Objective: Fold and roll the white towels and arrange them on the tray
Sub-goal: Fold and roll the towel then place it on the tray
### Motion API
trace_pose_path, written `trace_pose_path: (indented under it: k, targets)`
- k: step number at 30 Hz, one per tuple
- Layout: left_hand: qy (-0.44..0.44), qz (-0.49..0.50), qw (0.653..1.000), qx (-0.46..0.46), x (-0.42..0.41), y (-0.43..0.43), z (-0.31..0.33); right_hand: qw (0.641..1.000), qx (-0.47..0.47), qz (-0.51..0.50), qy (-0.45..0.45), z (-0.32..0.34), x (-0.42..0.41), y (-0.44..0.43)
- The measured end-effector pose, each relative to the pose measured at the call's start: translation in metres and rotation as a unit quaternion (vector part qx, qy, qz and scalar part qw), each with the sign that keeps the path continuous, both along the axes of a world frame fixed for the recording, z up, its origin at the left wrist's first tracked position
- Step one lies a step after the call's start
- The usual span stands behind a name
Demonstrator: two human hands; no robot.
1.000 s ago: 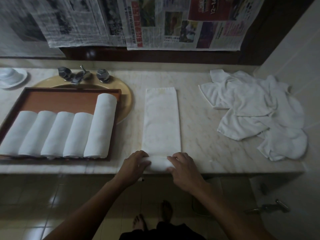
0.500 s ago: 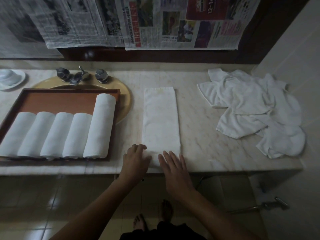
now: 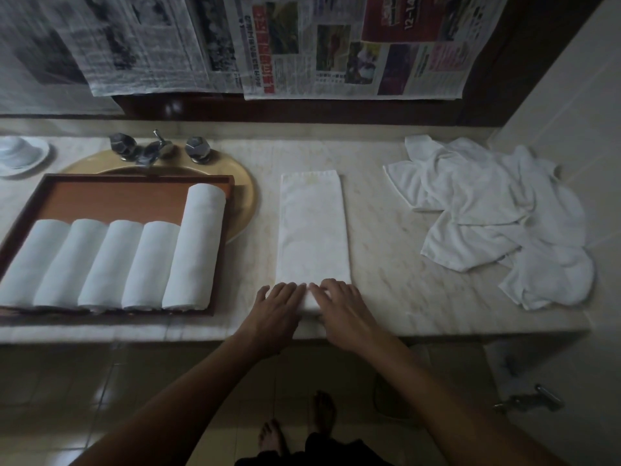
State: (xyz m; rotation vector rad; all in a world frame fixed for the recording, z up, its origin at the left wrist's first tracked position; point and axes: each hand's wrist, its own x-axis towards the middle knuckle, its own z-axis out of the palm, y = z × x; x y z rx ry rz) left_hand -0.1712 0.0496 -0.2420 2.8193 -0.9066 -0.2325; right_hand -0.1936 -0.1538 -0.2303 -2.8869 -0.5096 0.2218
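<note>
Left hand (image 3: 279, 311): lower centre of the frame; fingers straight and close together, laid flat on the near end of the folded towel, not curled round it.
Right hand (image 3: 339, 306): just right of the left hand; fingers straight and slightly spread, pressing flat on the same end.
Folded towel (image 3: 312, 230): centre of the frame; a long narrow white strip lying flat on the table (image 3: 386, 264), running from the hands toward the wall.
Rolled end (image 3: 311, 306): a short roll at the near end of the strip, showing between the two hands at the table's front edge.
Tray (image 3: 111, 200): left of the frame; brown rim, orange floor, resting partly over a gold basin (image 3: 243, 200).
Rolled towels (image 3: 111, 264): five white rolls side by side along the tray's near edge, touching; the rightmost roll is longer than the rest.
Loose towels (image 3: 487, 213): right of the frame; an unfolded white heap on the table, well apart from the strip.
Tap (image 3: 156, 151): behind the basin, upper left.
Dish (image 3: 20, 156): white, at the far left edge.
Newspaper sheets (image 3: 302, 45): hung across the top of the frame.
Floor (image 3: 134, 381): tiled; bare feet (image 3: 322, 415) at bottom centre.
</note>
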Motion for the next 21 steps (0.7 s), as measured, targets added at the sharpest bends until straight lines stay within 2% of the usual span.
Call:
trace_pose_path:
  k: [5,12,15,19,21]
  targets:
    - [0.029,-0.02,0.999,-0.024,-0.006,0.01,0.0,0.999,0.013,0.023,0.03,-0.004,-0.005,-0.016]
    - [0.139,0.078,0.98,-0.116,-0.01,0.009,0.006,0.992,0.08,-0.025,0.097,0.008,-0.006,-0.021]
    - [0.169,0.12,0.969,-0.132,-0.005,0.002,0.01,0.994,0.082,-0.049,0.06,0.008,-0.008,-0.017]
    - [0.193,0.158,0.958,-0.141,0.002,-0.002,0.008,0.988,0.088,-0.103,-0.075,0.008,-0.035,0.0]
    - [0.199,0.171,0.956,-0.132,0.005,-0.003,0.005,0.987,0.081,-0.095,-0.098,0.004,-0.053,0.01]
